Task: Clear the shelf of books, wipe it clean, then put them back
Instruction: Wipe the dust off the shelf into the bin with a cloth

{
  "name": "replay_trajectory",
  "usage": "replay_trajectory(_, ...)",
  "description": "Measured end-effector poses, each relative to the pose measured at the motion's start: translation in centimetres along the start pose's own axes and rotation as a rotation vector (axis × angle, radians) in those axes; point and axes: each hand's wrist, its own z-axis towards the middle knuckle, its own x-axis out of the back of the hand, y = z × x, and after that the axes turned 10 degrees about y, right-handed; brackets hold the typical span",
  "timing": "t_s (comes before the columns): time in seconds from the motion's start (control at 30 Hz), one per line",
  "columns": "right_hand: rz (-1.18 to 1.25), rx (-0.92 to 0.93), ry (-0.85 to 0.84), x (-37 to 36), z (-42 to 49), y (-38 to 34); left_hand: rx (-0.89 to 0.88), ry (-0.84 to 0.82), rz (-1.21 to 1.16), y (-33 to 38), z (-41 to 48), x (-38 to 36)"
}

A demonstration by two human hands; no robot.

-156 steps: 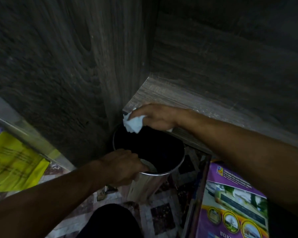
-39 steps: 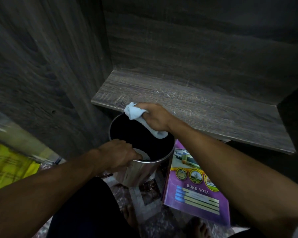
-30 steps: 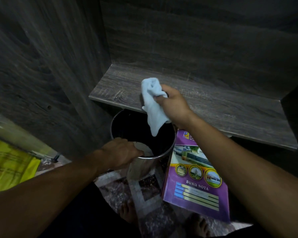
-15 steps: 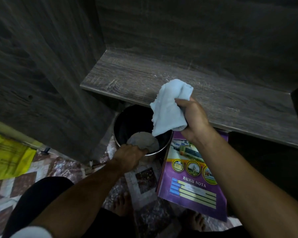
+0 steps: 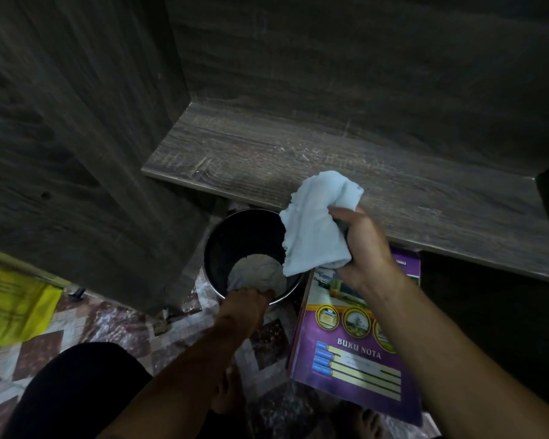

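Note:
A bare dark wooden shelf [image 5: 267,147] runs across the middle, with no books on it. My right hand [image 5: 365,251] grips a white cloth [image 5: 317,223], held in the air just in front of the shelf's edge and over the right rim of a metal bin [image 5: 216,248]. My left hand [image 5: 248,301] holds the bin's near rim; a pale crumpled wad [image 5: 257,274] lies inside. A purple notebook [image 5: 355,350] marked BUKU NOTA lies on the floor under my right forearm.
A tall dark cabinet side panel [image 5: 86,153] stands at the left, close to the bin. Yellow sheets [image 5: 10,308] lie on the patterned tile floor [image 5: 114,324] at far left. My dark-clad knee [image 5: 76,391] and bare feet are at the bottom.
My right hand lifted the cloth off the shelf's front edge and drew it back and right, above the bin. My left hand stayed on the bin's rim; the view tipped downward.

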Motion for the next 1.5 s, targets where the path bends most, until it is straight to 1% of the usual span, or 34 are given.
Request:
replay_trajectory(0.1,0.017,0.007,-0.020,0.0,-0.5,0.0,0.032,-0.064,0.040,-0.2,0.5,0.0)
replay_trajectory(0.17,0.029,0.013,-0.017,0.1,-1.0,-0.1,0.044,-0.071,0.073,-0.5,0.4,0.6)
replay_trajectory(0.37,0.013,0.013,0.037,0.0,-3.4,-0.4,0.022,0.060,-0.010,-2.2,-1.9,4.3)
replay_trajectory(0.4,0.014,0.011,0.050,0.0,-3.9,-0.4,0.034,0.078,-0.054,-2.5,-2.5,4.9)
replay_trajectory(0.47,0.013,0.005,0.078,-0.1,-4.9,-0.7,0.113,0.128,-0.274,-2.9,-3.7,6.5)
replay_trajectory(0.57,0.024,0.018,0.098,-0.1,-6.6,-1.1,0.281,0.254,-0.846,-2.0,-5.4,10.5)
replay_trajectory(0.63,0.014,0.032,0.105,-0.1,-7.9,-1.5,0.348,0.270,-1.255,-0.3,-6.5,14.4)
replay_trajectory(0.67,0.011,0.043,0.108,-0.1,-8.5,-1.6,0.356,0.252,-1.379,0.6,-7.0,16.3)
replay_trajectory(0.73,0.016,0.081,0.115,-0.1,-10.0,-2.0,0.343,0.217,-1.506,2.0,-8.0,19.3)
replay_trajectory(0.8,0.033,0.108,0.121,-0.1,-11.4,-2.4,0.316,0.184,-1.579,3.2,-8.7,21.1)
replay_trajectory(0.9,0.055,0.131,0.123,0.2,-13.0,-2.8,0.278,0.143,-1.648,4.7,-9.6,22.5)
replay_trajectory(1.0,0.055,0.128,0.108,0.6,-14.5,-3.4,0.282,0.057,-1.839,6.1,-10.4,23.5)
replay_trajectory(1.07,0.017,0.121,0.091,1.2,-15.6,-4.0,0.271,0.011,-1.885,7.0,-11.0,24.5)
replay_trajectory(1.17,-0.068,0.153,0.084,2.1,-16.8,-4.9,0.264,0.002,-1.920,7.9,-11.4,25.9)
replay_trajectory(1.23,-0.112,0.178,0.101,2.6,-17.4,-5.7,0.283,0.008,-1.911,8.3,-11.5,26.8)
replay_trajectory(1.3,-0.127,0.196,0.122,2.9,-17.9,-6.4,0.263,0.004,-1.882,8.7,-11.6,27.7)
replay_trajectory(1.33,-0.127,0.200,0.132,3.1,-18.2,-6.8,0.251,0.009,-1.864,8.9,-11.6,28.2)
replay_trajectory(1.43,-0.125,0.210,0.157,3.6,-18.9,-8.1,0.278,0.097,-1.804,9.3,-11.3,29.3)
replay_trajectory(1.5,-0.120,0.225,0.177,3.8,-19.4,-8.9,0.234,0.132,-1.813,9.4,-11.1,30.0)
